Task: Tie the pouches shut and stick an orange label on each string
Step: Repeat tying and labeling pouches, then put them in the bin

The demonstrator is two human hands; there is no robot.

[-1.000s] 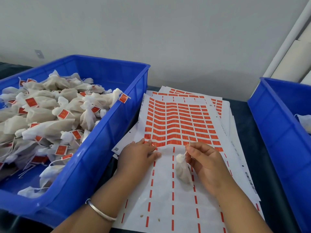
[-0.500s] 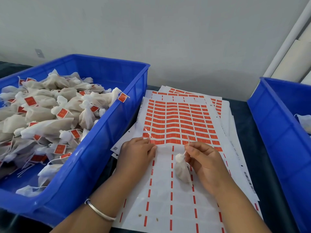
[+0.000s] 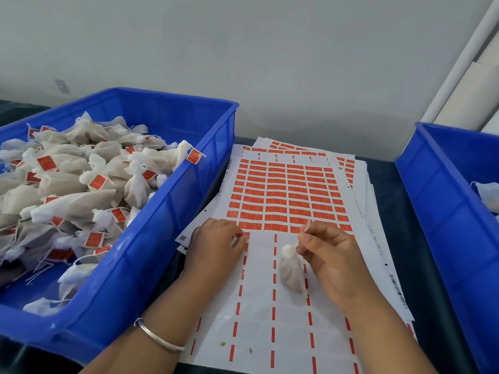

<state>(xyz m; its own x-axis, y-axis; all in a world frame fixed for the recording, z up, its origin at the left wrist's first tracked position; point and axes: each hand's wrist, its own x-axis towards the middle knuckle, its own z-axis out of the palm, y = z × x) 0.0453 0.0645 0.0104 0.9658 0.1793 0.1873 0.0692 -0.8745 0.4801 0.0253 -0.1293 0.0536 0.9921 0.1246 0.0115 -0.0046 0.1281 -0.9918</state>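
A small white pouch (image 3: 292,268), tied at its neck, lies on the peeled lower part of the label sheet (image 3: 286,193). My right hand (image 3: 333,255) pinches the pouch's string (image 3: 305,229) just above the neck, and the string end sticks up past my fingers. My left hand (image 3: 216,245) lies left of the pouch. Its curled fingertips pinch the corner of an orange label (image 3: 245,235) at the left end of the lowest full row.
A blue bin (image 3: 172,211) on the left holds many tied, labelled pouches. Another blue bin (image 3: 442,211) on the right holds a white pouch (image 3: 487,194). More label sheets (image 3: 351,168) lie stacked beneath, on a dark table (image 3: 405,238).
My left hand's fingers have curled in from lying flat and now pinch the row's end label. My right hand has lifted the string slightly. The pouch has barely moved.
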